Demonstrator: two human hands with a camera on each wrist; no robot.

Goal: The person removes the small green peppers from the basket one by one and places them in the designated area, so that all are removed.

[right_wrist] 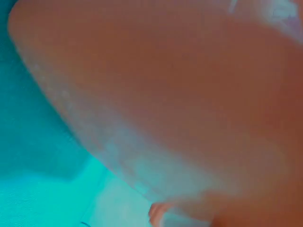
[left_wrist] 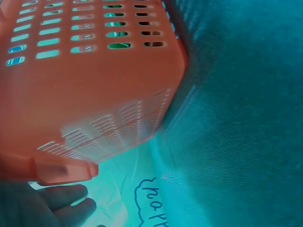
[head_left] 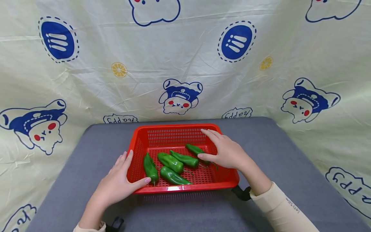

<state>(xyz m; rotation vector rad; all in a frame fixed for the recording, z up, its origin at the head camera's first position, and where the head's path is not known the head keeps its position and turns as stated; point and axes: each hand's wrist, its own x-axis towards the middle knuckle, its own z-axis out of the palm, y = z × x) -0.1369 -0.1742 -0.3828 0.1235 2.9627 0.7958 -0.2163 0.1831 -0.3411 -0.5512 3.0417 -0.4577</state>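
Left hand (head_left: 116, 183): spread wide, fingers straight along the outer left end of the red basket (head_left: 182, 187), thumb laid over the near corner of the rim, its tip just beside the leftmost green pepper (head_left: 151, 169). I log no closed grip here; my left wrist view shows fingers (left_wrist: 64, 195) near the rim, pressure on it unclear. Basket sits on the grey table (head_left: 98, 154). Inside, reading rightward: that pepper, then a second pepper (head_left: 170, 162) with a third pepper (head_left: 174, 177) on its near side, a fourth pepper (head_left: 186, 159), and a fifth pepper (head_left: 194, 149) partly hidden by the other thumb. Right hand (head_left: 227, 149): fingers extended toward the far right corner, thumb apart and reaching inward, nothing pinched that I can see. Contact I cannot confirm; my right wrist view is blurred. Step in hand, as I judge it: placing both hands about the basket's ends. Next move, I estimate, calls for thumbs clear of the peppers and matched pressure at both ends, lest the basket tip
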